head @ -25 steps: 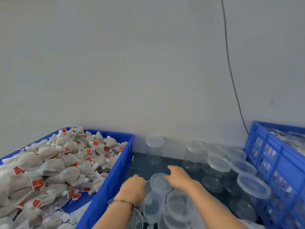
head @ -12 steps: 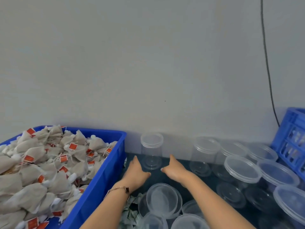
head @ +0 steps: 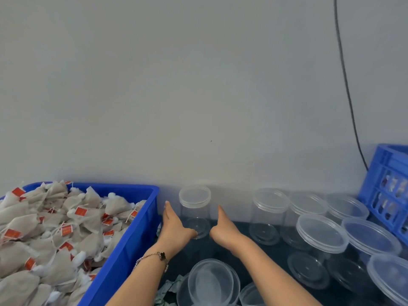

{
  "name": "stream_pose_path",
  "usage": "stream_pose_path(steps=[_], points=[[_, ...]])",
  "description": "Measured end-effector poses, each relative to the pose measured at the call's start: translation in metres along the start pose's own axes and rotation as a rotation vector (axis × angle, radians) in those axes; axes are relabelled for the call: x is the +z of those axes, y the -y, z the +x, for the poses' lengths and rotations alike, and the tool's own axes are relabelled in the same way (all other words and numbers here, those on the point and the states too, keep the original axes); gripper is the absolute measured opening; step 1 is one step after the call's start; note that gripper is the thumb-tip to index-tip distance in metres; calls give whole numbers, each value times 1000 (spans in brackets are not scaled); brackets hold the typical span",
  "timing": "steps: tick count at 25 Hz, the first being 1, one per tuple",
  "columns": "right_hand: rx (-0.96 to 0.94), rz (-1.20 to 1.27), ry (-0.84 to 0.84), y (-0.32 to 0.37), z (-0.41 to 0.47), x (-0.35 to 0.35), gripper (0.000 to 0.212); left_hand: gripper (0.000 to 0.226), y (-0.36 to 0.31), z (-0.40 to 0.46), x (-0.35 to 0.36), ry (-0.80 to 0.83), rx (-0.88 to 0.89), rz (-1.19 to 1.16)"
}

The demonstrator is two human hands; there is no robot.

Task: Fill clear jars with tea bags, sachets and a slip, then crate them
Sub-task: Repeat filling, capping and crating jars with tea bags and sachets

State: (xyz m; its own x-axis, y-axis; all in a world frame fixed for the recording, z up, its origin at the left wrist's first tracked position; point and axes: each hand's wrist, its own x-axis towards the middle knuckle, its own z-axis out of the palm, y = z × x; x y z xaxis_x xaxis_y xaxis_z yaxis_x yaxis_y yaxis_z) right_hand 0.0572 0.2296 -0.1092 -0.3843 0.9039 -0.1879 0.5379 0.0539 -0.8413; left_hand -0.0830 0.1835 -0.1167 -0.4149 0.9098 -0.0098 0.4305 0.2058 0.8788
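Standing against the grey wall (head: pixel 198 85), a tall clear jar (head: pixel 194 208) with its lid on was seen between two hands. The left hand (head: pixel 174 228) and the right hand (head: pixel 223 228) were held open, fingers straight, one at each side of the jar, just beside it. A blue bin (head: pixel 132 239) heaped with soft, lumpy tea bags (head: pixel 55 228) was crowded in on the left. More round, smooth lidded jars (head: pixel 320 235) were packed on the right, by a blue crate (head: pixel 388 173).

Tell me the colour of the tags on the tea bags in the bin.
Orange-red tags, on beige tea bags; the head view shows them.
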Motion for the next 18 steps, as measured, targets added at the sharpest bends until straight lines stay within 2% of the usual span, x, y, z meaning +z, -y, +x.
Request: stream_pose_path(steps=[6, 10, 15, 18], points=[[-4, 169, 30, 4, 6, 6, 93, 118, -1, 12, 1, 71, 38, -16], [-33, 220, 32, 3, 11, 10, 90, 93, -5, 19, 4, 64, 183, -18], [-69, 210, 45, 7, -5, 9, 81, 86, -11, 10, -7, 45, 221, 4], [-86, 214, 73, 9, -31, 9, 82, 74, -22, -13, -24, 3, 270, 6]])
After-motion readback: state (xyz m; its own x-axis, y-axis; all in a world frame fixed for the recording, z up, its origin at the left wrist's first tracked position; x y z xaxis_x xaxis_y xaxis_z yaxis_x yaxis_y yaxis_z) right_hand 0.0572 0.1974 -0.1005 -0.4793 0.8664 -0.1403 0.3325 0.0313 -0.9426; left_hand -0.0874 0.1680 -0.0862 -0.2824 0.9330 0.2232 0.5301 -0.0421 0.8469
